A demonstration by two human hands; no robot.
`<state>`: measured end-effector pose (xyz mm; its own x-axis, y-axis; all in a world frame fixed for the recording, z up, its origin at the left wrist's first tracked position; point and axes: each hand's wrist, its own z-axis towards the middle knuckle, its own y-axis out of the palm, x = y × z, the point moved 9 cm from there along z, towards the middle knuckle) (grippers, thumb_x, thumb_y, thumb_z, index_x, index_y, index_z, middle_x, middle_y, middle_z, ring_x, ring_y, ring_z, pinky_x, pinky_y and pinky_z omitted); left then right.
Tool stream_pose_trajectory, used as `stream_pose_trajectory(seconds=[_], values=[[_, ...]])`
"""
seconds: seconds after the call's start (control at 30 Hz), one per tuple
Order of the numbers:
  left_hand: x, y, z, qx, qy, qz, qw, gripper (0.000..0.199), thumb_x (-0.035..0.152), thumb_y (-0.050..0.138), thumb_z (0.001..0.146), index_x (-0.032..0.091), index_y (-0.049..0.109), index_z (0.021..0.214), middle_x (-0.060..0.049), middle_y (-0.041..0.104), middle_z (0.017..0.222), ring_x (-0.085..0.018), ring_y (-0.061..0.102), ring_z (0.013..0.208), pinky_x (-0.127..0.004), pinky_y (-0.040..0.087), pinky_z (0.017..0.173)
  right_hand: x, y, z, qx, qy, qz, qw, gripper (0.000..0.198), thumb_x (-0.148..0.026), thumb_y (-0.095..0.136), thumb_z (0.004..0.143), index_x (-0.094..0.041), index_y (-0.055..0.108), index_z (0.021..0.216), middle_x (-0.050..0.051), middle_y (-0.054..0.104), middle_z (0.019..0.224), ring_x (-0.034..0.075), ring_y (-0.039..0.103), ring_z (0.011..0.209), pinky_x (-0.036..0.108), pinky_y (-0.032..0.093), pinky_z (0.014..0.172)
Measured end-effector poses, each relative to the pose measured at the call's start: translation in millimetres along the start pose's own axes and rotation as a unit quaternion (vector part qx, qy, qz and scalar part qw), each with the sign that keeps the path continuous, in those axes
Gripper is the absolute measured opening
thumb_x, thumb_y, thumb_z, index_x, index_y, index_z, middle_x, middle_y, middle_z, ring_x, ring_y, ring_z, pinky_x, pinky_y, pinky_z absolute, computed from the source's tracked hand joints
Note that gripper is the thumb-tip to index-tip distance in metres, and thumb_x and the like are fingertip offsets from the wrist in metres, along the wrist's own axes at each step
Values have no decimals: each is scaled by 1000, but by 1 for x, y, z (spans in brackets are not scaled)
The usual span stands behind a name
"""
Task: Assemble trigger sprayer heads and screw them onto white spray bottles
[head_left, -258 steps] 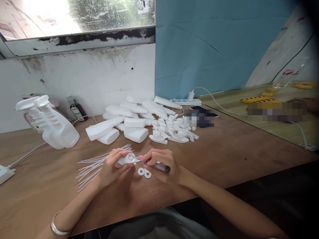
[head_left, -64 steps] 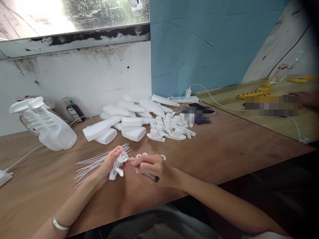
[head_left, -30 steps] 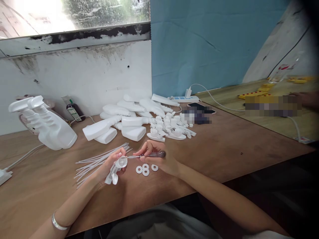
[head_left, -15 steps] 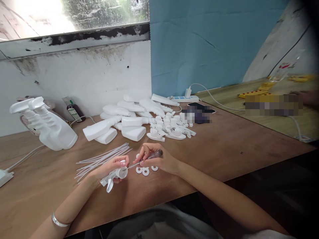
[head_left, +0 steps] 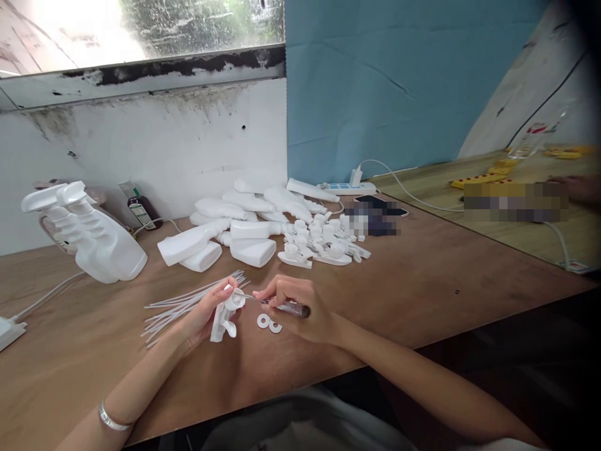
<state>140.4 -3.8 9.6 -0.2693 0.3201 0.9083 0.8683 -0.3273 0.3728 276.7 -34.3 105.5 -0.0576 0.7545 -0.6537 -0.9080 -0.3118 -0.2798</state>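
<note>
My left hand [head_left: 203, 318] is closed on a white trigger spray head [head_left: 228, 313], its round collar turned to the right. In my right hand [head_left: 304, 297] is a screwdriver [head_left: 297, 309] with a clear, dark-ended handle. Its thin shaft points left and reaches the collar; the tip itself is hard to make out. White ring washers [head_left: 263, 321] lie on the table just below my right fingers, some possibly hidden by that hand. Behind my left hand lies a bundle of thin white tubes [head_left: 181, 305].
White bottles [head_left: 253, 250] are heaped toward the wall, beside a pile of spray heads [head_left: 323, 241]. Two spray bottles [head_left: 107, 250] stand at left, near a dark bottle [head_left: 142, 212]. A power strip [head_left: 345, 188] and phone [head_left: 380, 204] lie at the back. Another person's hand [head_left: 580, 188] shows far right.
My left hand has tilted the spray head more upright and raised it slightly. The screwdriver has swung so its handle sits lower, its shaft still at the collar.
</note>
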Motion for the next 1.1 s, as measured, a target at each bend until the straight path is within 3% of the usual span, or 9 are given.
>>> stream_pose_trajectory(seconds=[0.23, 0.5, 0.67, 0.83, 1.1], values=[[3, 5, -1, -7, 30, 27, 999, 23, 33, 62, 78, 19, 43, 81, 3, 51, 71, -7, 46, 55, -16, 41, 49, -1, 8, 2, -57, 11, -49, 997, 21, -15, 52, 77, -20, 40, 60, 4, 58, 74, 15, 59, 73, 26, 45, 61], [12, 8, -2, -9, 66, 36, 997, 25, 29, 63, 77, 22, 42, 88, 2, 52, 75, -8, 49, 58, -18, 44, 49, 0, 20, -9, -85, -29, -80, 993, 17, -11, 48, 78, -21, 48, 64, 2, 56, 74, 12, 51, 63, 24, 41, 58], [12, 5, -4, 9, 59, 13, 998, 28, 30, 69, 71, 20, 45, 84, 2, 53, 76, -6, 47, 53, -16, 40, 46, 8, 5, -1, -22, 54, 22, 998, 20, -16, 55, 78, -20, 45, 61, 5, 60, 79, 17, 60, 78, 27, 45, 64], [12, 7, -4, -25, 49, -22, 998, 30, 33, 70, 68, 18, 47, 78, 2, 50, 71, -6, 44, 50, -14, 34, 42, 27, -2, -1, 27, 165, 142, 976, 21, -23, 64, 74, -19, 48, 61, 4, 63, 80, 17, 61, 75, 29, 47, 63], [9, 4, -2, -9, 35, -33, 999, 32, 32, 72, 65, 18, 45, 73, 1, 51, 67, -7, 44, 49, -14, 30, 40, 37, -3, -1, 51, 215, 191, 956, 29, -28, 70, 68, -18, 45, 56, 2, 62, 74, 15, 62, 71, 28, 47, 62]])
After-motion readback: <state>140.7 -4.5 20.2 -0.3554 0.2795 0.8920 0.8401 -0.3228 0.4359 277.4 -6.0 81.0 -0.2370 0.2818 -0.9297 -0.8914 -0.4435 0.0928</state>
